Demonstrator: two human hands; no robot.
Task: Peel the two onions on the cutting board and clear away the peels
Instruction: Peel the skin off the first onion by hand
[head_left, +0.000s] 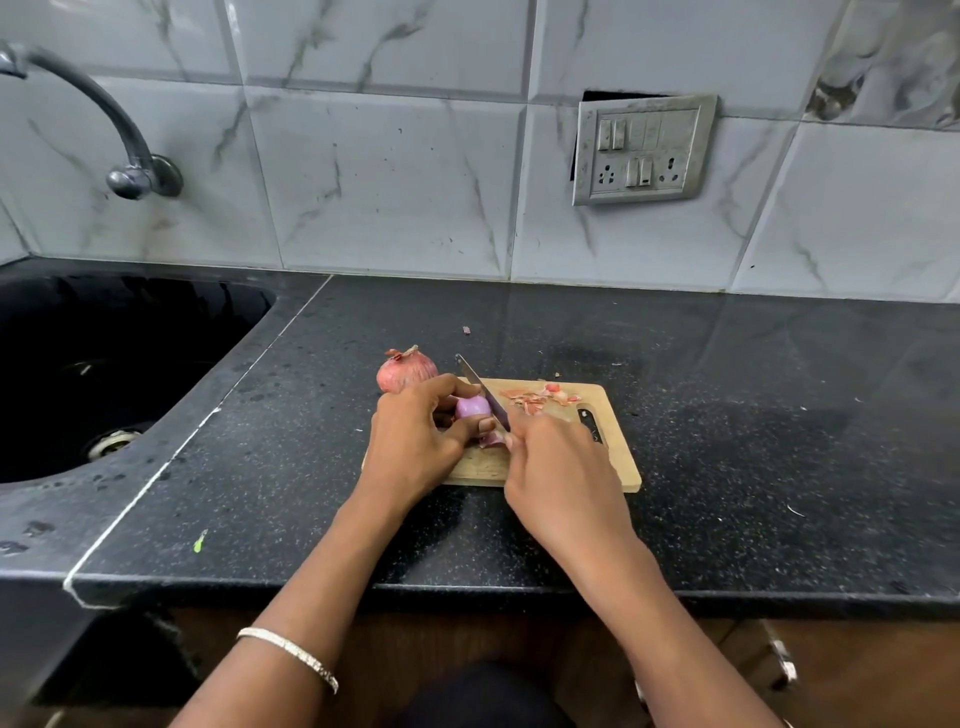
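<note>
A wooden cutting board (613, 457) lies on the black counter. Over its left part my left hand (415, 436) grips a purple, mostly peeled onion (471, 406). My right hand (558, 467) holds a knife (483, 389), its handle hidden in my fist, the blade slanting up and left against the onion's right side. A second onion (405, 371), still in its papery pink skin, sits just beyond my left hand at the board's far left corner. Loose peels (535, 397) lie on the far part of the board.
A black sink (104, 364) is sunk into the counter at the left, with a metal tap (130, 156) on the tiled wall above it. A switch and socket plate (641, 150) is on the wall. A small peel scrap (466, 329) lies behind the board.
</note>
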